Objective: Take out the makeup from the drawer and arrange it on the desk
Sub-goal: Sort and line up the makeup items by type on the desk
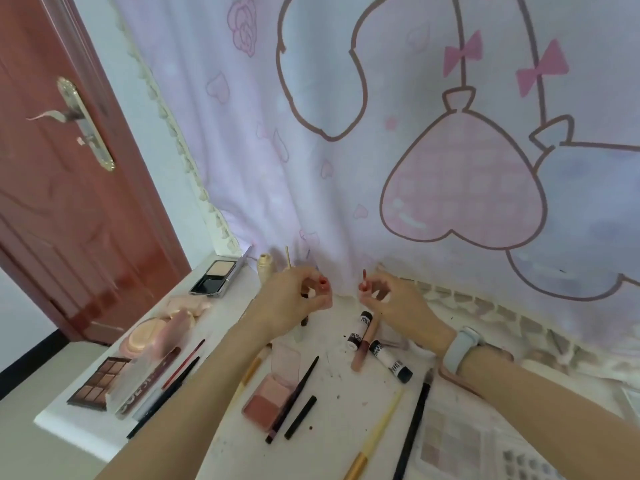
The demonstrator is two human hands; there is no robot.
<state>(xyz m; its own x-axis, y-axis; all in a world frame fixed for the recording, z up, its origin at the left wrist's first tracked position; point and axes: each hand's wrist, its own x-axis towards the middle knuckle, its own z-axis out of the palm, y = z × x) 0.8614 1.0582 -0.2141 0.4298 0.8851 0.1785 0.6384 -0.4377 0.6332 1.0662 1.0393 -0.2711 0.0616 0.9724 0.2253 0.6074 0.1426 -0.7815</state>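
Held apart, the left hand grips a pink lip-gloss tube while the right hand pinches its red-tipped applicator wand.

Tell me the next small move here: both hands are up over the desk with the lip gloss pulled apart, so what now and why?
Probably slide the wand in the right hand back into the open tube held by the left hand. The tube's mouth is uncovered and the wand tip is exposed, apart from it.

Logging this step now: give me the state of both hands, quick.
Left hand: closed, gripping a small open lip gloss tube.
Right hand: closed, pinching the gloss applicator wand.
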